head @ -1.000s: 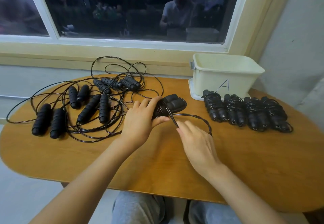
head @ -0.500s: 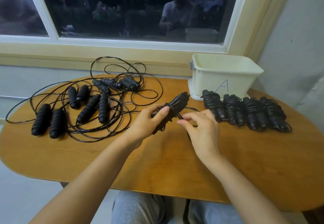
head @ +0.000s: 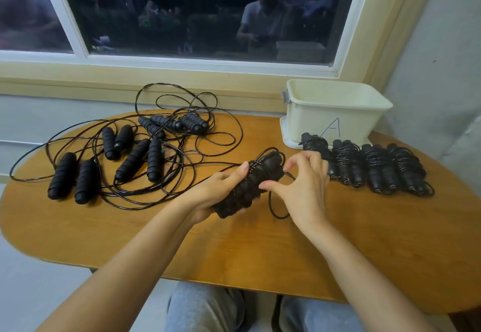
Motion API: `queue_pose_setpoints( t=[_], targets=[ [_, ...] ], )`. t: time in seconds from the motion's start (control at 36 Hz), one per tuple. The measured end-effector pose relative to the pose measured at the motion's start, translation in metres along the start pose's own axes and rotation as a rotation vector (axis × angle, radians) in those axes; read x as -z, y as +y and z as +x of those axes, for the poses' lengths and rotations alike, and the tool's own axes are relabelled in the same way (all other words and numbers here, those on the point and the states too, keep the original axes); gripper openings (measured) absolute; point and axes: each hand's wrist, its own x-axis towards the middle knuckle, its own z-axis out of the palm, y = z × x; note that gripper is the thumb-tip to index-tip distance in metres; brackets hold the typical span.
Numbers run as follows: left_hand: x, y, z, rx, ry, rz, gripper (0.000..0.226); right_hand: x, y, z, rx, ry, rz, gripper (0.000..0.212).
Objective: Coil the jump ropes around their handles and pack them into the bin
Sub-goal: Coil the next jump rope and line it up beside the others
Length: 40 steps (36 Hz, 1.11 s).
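Note:
My left hand (head: pixel 216 191) grips a pair of black jump rope handles (head: pixel 252 186) held together above the table, with thin black cord wound round them. My right hand (head: pixel 302 186) pinches the loose cord (head: pixel 273 206) beside the handles, where a small loop hangs down. Several uncoiled ropes with black handles (head: pixel 135 160) lie tangled on the table's left half. Several coiled bundles (head: pixel 374 170) lie in a row in front of the cream bin (head: pixel 335 113), which stands at the back right and is marked with an A.
The oval wooden table (head: pixel 286 248) stands against a wall under a window sill (head: pixel 156 89). A grey wall closes in on the right behind the bin. My knees show below the table's front edge.
The handles have been lifted off the table and tilted toward me. More cord now lies wound round them, and the loose loop on the right has shrunk.

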Motion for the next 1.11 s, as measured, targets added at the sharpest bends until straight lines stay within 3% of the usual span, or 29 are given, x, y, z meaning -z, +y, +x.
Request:
queue_pose_setpoints(
  t=[0.11, 0.17, 0.22, 0.33, 0.39, 0.44, 0.69, 0.83, 0.94, 1.03, 1.11],
  targets=[
    [0.004, 0.0, -0.001, 0.05, -0.037, 0.057, 0.065, 0.008, 0.003, 0.008, 0.173, -0.244, -0.096, 0.108],
    [0.005, 0.001, -0.001, 0.087, -0.058, 0.068, 0.064, 0.012, 0.006, 0.013, 0.322, -0.441, -0.144, 0.106],
    [0.008, 0.004, -0.001, 0.119, -0.096, 0.069, 0.071, 0.014, 0.009, 0.014, 0.394, -0.543, -0.12, 0.087],
    [0.021, 0.004, 0.001, 0.149, -0.125, -0.128, 0.101, 0.012, 0.016, 0.017, 0.267, -0.512, 0.029, 0.058],
    [0.026, 0.0, 0.002, 0.104, -0.05, -0.347, 0.099, 0.009, 0.021, 0.017, 0.197, -0.471, 0.133, 0.052],
    [0.025, -0.002, 0.004, 0.027, -0.01, -0.4, 0.092, 0.007, 0.021, 0.017, 0.13, -0.421, 0.26, 0.047],
    [-0.023, -0.019, 0.01, -0.3, 0.265, -0.099, 0.079, -0.008, 0.013, 0.008, -0.181, -0.201, 0.504, 0.04],
    [-0.044, -0.019, 0.022, -0.504, 0.333, 0.132, 0.114, -0.016, 0.01, 0.001, -0.276, -0.233, 0.563, 0.049],
    [-0.036, -0.014, 0.032, -0.575, 0.286, 0.305, 0.104, -0.012, 0.014, 0.001, -0.289, -0.277, 0.582, 0.049],
    [-0.026, -0.008, 0.036, -0.549, 0.187, 0.361, 0.092, -0.008, 0.02, 0.006, -0.31, -0.32, 0.625, 0.031],
    [-0.018, -0.002, 0.041, -0.546, 0.082, 0.387, 0.08, -0.006, 0.025, 0.011, -0.288, -0.361, 0.7, 0.054]
  ],
)
